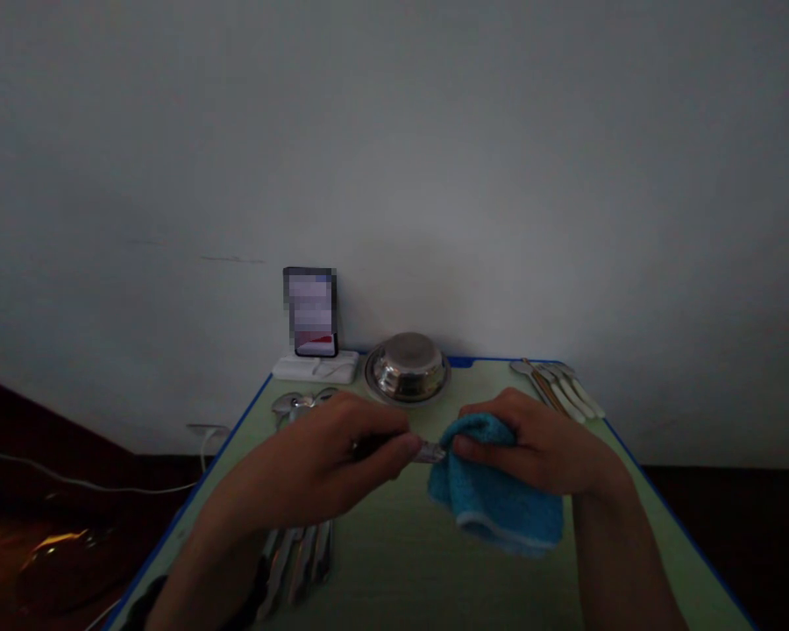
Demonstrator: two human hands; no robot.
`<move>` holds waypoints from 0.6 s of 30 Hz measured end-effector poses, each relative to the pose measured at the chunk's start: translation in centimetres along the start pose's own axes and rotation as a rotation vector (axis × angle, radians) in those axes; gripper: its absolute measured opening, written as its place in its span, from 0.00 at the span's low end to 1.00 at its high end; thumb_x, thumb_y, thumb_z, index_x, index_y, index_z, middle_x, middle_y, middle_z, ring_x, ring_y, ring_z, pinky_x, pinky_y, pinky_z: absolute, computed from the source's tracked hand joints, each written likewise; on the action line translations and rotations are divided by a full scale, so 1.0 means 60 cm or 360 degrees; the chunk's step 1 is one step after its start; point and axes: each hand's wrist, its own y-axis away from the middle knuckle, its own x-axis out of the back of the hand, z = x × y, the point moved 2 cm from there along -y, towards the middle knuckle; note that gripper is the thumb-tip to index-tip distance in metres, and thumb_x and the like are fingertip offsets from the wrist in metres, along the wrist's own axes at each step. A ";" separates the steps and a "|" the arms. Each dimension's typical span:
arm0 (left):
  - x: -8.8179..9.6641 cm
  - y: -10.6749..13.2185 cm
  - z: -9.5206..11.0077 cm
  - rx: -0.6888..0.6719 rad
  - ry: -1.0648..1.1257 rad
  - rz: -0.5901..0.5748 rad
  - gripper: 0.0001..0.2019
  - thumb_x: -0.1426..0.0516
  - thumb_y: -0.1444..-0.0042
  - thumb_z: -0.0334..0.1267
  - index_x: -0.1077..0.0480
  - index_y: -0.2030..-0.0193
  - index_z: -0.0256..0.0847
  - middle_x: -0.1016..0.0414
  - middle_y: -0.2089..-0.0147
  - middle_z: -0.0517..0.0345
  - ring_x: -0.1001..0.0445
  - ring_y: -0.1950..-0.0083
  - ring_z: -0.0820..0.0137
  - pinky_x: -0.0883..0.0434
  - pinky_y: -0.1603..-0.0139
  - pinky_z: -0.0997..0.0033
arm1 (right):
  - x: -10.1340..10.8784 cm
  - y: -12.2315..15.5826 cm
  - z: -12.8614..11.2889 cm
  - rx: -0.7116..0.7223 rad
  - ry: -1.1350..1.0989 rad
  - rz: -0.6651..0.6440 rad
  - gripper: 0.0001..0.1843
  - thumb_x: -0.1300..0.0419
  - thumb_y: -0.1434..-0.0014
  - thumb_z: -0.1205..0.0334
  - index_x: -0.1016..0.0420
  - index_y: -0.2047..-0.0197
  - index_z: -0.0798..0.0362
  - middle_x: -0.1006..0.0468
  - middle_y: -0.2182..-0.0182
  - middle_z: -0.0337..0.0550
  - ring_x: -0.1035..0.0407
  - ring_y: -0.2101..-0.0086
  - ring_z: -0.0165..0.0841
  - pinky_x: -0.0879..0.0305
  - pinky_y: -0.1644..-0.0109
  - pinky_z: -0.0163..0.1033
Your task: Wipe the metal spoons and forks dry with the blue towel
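above a green table (381, 570), seems partway through wiping, with left-side cutlery (302, 556) and right-side cutlery (564, 396) in separate groups, and no telling done from undone. reaches inward from both sides with bent wrists. curls the left hand (342, 451) palm-down, clamps in the right hand (526, 443) a blue cloth (506, 513), and grips between them, over mid-table, a mostly hidden metal utensil (430, 452), with one end in left fingers, the other against cloth.
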 end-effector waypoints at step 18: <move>-0.032 -0.010 -0.010 0.0361 -0.0149 -0.0134 0.22 0.52 0.45 0.57 0.31 0.58 0.41 0.26 0.66 0.56 0.29 0.67 0.67 0.38 0.68 0.70 | -0.012 -0.021 -0.007 -0.0157 0.0160 0.0201 0.16 0.50 0.41 0.51 0.29 0.70 0.53 0.29 0.78 0.36 0.36 0.77 0.26 0.46 0.72 0.32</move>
